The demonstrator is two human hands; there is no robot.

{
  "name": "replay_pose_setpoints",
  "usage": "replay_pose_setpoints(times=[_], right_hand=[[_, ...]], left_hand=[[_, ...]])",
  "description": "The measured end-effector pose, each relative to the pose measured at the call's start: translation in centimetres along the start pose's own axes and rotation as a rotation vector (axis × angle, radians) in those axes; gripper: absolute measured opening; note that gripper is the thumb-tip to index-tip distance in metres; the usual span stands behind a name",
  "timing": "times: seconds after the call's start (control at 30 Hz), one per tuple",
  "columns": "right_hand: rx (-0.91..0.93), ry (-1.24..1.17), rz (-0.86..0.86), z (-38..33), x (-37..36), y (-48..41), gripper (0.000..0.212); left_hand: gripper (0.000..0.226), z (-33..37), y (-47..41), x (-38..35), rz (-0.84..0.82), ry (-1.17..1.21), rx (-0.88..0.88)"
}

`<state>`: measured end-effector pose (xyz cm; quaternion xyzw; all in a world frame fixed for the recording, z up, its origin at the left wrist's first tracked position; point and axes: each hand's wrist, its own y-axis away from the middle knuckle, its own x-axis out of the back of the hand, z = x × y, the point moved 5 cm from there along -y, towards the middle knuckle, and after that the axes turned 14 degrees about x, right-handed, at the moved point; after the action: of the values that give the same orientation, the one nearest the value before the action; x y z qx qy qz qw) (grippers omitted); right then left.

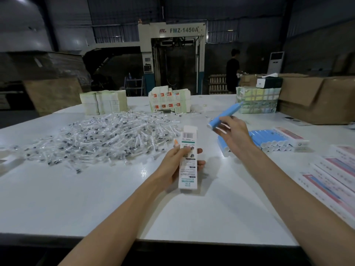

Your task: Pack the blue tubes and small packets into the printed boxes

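My left hand (173, 164) grips a narrow white printed box (188, 158) upright above the table, its top flap open and pointing away from me. My right hand (233, 134) holds a blue tube (224, 115) by its near end, lifted and slanting up to the right, just right of the box's open top. More blue tubes (269, 140) lie stacked on the table behind my right wrist. A wide heap of small clear packets (103, 137) covers the table to the left.
Packed printed boxes (330, 179) lie in rows at the right edge. Stacks of flat cartons (170, 100) and leaflets (103, 102) stand at the back, with a taped bundle (257, 100) and a brown cardboard box (317, 98). A person (232, 70) stands by a machine beyond.
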<state>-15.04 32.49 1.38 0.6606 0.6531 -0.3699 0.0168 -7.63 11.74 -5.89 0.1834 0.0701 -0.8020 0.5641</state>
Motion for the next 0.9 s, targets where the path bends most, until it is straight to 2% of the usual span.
replay_pose_setpoints(times=[0.1,0.2,0.3,0.43,0.53,0.67,0.8,0.9], right_hand=[[0.048,0.043,-0.050,-1.3,-2.3,0.1,0.052],[0.069,0.097,-0.137,-1.8,-4.2,0.6,0.066],[0.074,0.186,-0.176,-1.7,-5.2,0.8,0.061],[0.100,0.490,-0.209,-1.5,-5.5,0.7,0.041],[0.031,0.709,-0.281,-1.4,-5.3,0.5,0.038],[-0.056,0.834,-0.424,-1.0,-5.5,0.8,0.026],[0.007,0.878,-0.410,-0.8,-6.0,0.9,0.024],[0.108,1.132,-0.553,-0.2,-6.7,1.3,0.032]], left_hand=[[0.036,0.1,0.2,-0.3,-0.018,-0.075,-0.043],[0.034,0.1,0.2,-0.2,-0.028,-0.095,-0.052],[0.037,0.2,0.3,-0.2,-0.049,-0.120,-0.061],[0.034,0.2,0.4,-0.2,-0.069,-0.127,-0.074],[0.040,0.4,0.6,-0.2,-0.066,-0.142,-0.077],[0.042,0.3,0.8,-0.4,-0.062,-0.184,-0.073],[0.042,0.5,0.8,-0.4,-0.052,-0.207,-0.085],[0.037,0.6,0.7,0.2,-0.009,-0.178,-0.095]])
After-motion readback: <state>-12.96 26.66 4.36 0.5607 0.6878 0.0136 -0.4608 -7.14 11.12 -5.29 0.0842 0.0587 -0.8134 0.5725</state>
